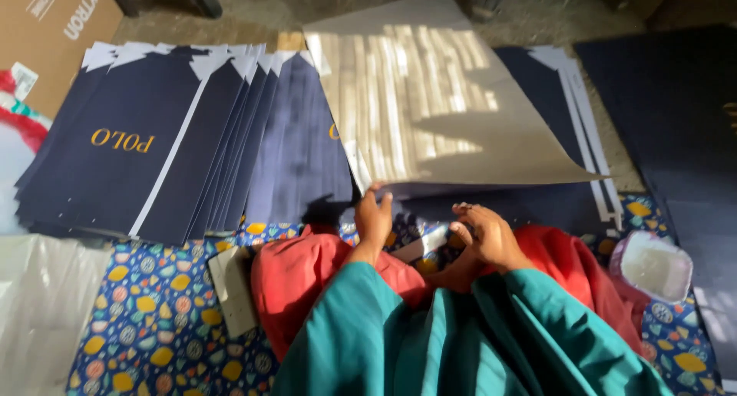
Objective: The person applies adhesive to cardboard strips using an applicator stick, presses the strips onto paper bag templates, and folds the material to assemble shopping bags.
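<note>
Teal sleeves and red cloth over the knees fill the near edge of the view, where a person sits on a patterned floor mat. The left hand has its fingers clamped on the near corner of a large card sheet, navy on one face and pale grey on the other, lifted so the grey underside shows. The sheet rises up and away from those fingers, its long axis running toward the far right, with sunlight striping it. The right hand rests just beside, fingers loosely curled and apart, pressing down near a small pale strip; it holds nothing that can be made out. Left of the fingers lies a fanned stack of navy sheets; further navy sheets lie beyond and beneath the lifted one. Right of the fingers stands an open white tub.
</note>
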